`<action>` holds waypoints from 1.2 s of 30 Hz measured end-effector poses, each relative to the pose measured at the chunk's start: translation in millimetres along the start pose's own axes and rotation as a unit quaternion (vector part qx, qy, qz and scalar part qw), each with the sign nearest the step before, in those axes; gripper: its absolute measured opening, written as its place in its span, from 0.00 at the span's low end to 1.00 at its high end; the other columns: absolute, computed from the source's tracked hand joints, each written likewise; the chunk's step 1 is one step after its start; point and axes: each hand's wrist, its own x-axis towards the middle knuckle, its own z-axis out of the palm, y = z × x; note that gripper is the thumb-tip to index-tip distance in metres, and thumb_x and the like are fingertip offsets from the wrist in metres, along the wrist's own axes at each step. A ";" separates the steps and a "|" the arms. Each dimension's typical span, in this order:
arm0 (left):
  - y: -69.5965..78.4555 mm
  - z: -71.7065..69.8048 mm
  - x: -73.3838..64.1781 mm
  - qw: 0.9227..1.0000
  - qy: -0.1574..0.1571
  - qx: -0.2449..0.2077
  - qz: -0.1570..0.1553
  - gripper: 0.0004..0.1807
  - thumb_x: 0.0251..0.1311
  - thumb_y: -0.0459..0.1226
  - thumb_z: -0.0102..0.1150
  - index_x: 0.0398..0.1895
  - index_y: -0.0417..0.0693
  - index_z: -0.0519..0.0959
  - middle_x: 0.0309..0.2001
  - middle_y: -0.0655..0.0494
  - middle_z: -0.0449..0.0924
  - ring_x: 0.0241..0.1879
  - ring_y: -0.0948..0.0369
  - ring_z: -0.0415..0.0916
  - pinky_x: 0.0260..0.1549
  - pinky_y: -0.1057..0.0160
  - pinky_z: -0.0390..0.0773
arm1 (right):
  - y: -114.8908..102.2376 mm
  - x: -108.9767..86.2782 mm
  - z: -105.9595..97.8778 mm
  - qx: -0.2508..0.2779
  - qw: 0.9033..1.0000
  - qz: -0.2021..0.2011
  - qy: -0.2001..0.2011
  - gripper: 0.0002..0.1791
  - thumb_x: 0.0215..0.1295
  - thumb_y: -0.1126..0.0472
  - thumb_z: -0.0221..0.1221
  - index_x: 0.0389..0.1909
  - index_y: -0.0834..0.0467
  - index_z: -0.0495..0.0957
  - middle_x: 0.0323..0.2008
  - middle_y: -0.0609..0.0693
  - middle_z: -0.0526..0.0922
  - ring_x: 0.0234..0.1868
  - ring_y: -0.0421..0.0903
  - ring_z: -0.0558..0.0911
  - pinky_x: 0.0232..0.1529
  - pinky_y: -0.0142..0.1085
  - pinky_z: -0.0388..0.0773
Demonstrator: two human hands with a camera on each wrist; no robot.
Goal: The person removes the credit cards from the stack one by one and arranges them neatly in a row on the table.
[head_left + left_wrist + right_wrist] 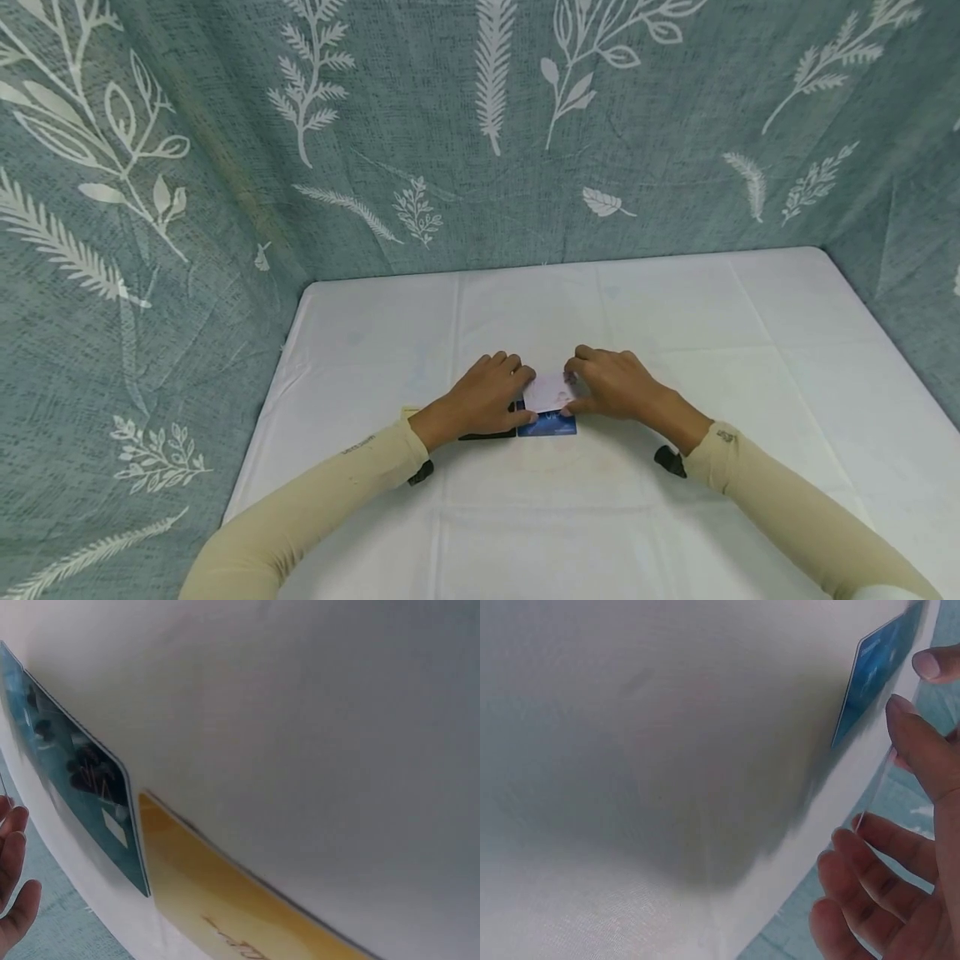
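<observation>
Between my two hands is a thin pale pinkish card (547, 393), raised off the table. My left hand (489, 393) pinches its left side, thumb below and fingers above. On the opposite edge, my right hand (617, 385) grips it the same way; its thumb and fingertips (844, 838) meet the thin edge in the right wrist view. Just under the pale card lies a blue card (547, 427). To its left are a dark card (487, 435), partly covered by my left hand, and a yellow card (232, 892), mostly behind my wrist in the head view.
A white cloth (675, 333) covers the table. Green-blue curtains with white leaf prints (450, 108) hang along the back and both sides. The flat cards lie in a row near the table's middle. Dark straps (670, 461) show under both wrists.
</observation>
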 end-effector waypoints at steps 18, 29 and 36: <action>6.9 -0.4 4.9 1.000 0.001 -0.018 0.003 0.33 0.62 0.61 0.61 0.60 0.48 0.77 0.49 0.53 0.79 0.44 0.59 0.73 0.42 0.60 0.73 | 3.8 -10.8 -4.1 -0.002 1.000 0.010 0.003 0.33 0.47 0.37 0.75 0.48 0.55 0.84 0.37 0.48 0.80 0.27 0.38 0.73 0.22 0.30 0.66; 13.1 -1.1 6.8 1.000 -0.009 -0.025 0.002 0.32 0.63 0.60 0.60 0.60 0.49 0.77 0.50 0.54 0.79 0.46 0.59 0.73 0.46 0.59 0.74 | 5.1 -16.9 -2.0 0.007 1.000 0.017 -0.002 0.33 0.46 0.38 0.76 0.47 0.55 0.84 0.35 0.46 0.79 0.27 0.37 0.72 0.22 0.29 0.65; 14.6 -0.1 7.1 1.000 -0.001 -0.015 0.006 0.31 0.63 0.60 0.60 0.59 0.48 0.77 0.49 0.53 0.79 0.45 0.58 0.73 0.45 0.59 0.74 | 5.9 -17.6 -1.0 0.006 1.000 0.018 0.000 0.32 0.45 0.38 0.76 0.46 0.55 0.84 0.35 0.46 0.79 0.27 0.37 0.73 0.22 0.29 0.66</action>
